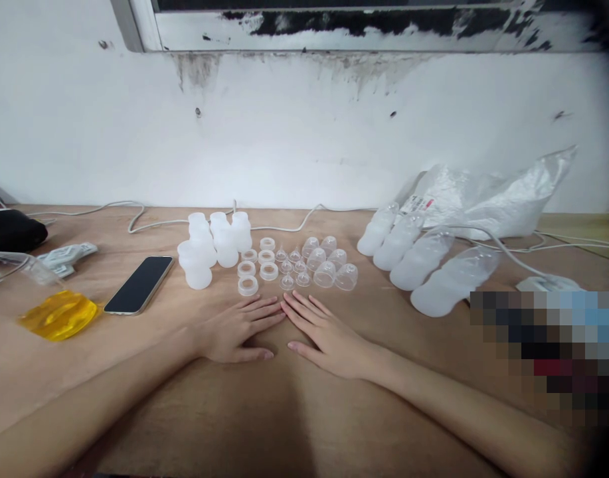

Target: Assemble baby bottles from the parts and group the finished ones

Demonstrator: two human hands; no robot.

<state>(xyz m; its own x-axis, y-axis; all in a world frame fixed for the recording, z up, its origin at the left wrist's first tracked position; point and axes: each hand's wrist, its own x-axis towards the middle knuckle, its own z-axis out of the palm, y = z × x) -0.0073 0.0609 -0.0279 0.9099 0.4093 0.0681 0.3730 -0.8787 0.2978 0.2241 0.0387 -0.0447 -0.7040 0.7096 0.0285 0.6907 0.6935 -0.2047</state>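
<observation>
My left hand [237, 328] and my right hand [329, 335] lie flat on the wooden table, fingers stretched out, fingertips meeting or nearly so. Neither holds anything. Just beyond them stand small baby bottle parts in groups. White screw rings [248, 286] lie in rows nearest my left hand. Clear nipples [287, 281] stand in the middle, close to my fingertips. Clear dome caps [325, 274] sit beyond my right hand. Several frosted bottle bodies [198, 267] stand upright at the left. To the right, several capped bottles [436, 289] form a slanting row.
A phone [139, 285] and a clear container with yellow liquid [60, 315] lie at the left, near a black pouch [15, 229]. A plastic bag [488, 199] rests against the wall at the right. White cables [284, 229] run along the back edge.
</observation>
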